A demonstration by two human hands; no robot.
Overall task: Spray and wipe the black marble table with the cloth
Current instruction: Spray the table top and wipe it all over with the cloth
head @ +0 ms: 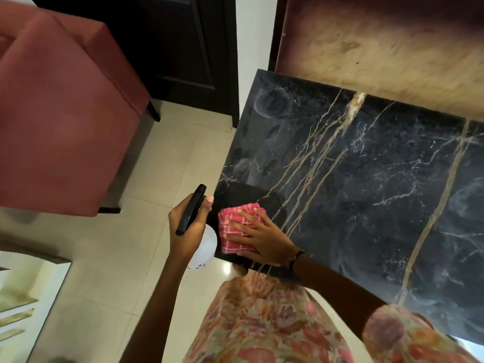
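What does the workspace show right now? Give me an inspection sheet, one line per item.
Surface: black marble table with gold and white veins; hazy smears and ring marks near its far-left corner and right side.
Job's things: folded pink cloth lies flat on the table's near-left corner; white spray bottle with black trigger head is held off the table edge, above the floor.
Clutter: nothing seen on the table.
Grippers: right hand presses flat on the cloth; left hand grips the spray bottle's neck.
Cables: nothing seen.
Surroundings: pink upholstered chair to the left, cream tiled floor, dark door, mirror at lower left.
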